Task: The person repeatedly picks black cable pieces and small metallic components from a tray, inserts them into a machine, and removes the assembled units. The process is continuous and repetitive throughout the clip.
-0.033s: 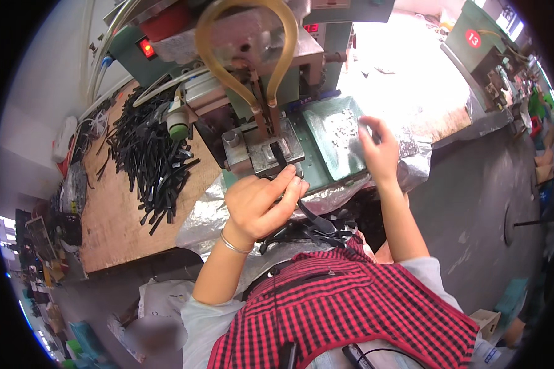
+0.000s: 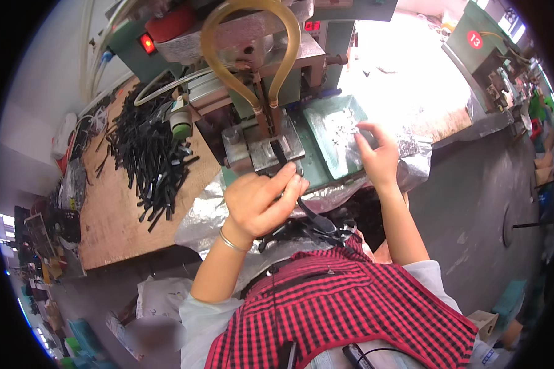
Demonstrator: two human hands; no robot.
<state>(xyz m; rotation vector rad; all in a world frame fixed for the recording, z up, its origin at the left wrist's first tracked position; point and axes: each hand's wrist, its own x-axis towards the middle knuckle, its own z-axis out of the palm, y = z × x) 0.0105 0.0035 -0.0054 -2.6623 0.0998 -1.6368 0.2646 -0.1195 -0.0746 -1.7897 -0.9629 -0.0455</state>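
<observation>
The black strap (image 2: 279, 152) lies with its far end on the metal block (image 2: 294, 146), below the paired metal tips (image 2: 276, 121) of the machine. The left hand (image 2: 252, 206) pinches it between thumb and fingers at the block's near edge. The strap appears light and pliable, likely to bend if pushed from far back; the sound hold is close behind the block, clear of the tips. The right hand (image 2: 380, 161) stands over the side of the green tray (image 2: 327, 162), thumb and forefinger curved toward each other; whether they grip anything cannot be told. The small pale pieces (image 2: 346, 121) in the tray are probably light, hard and easily dropped, best taken singly by fingertip.
</observation>
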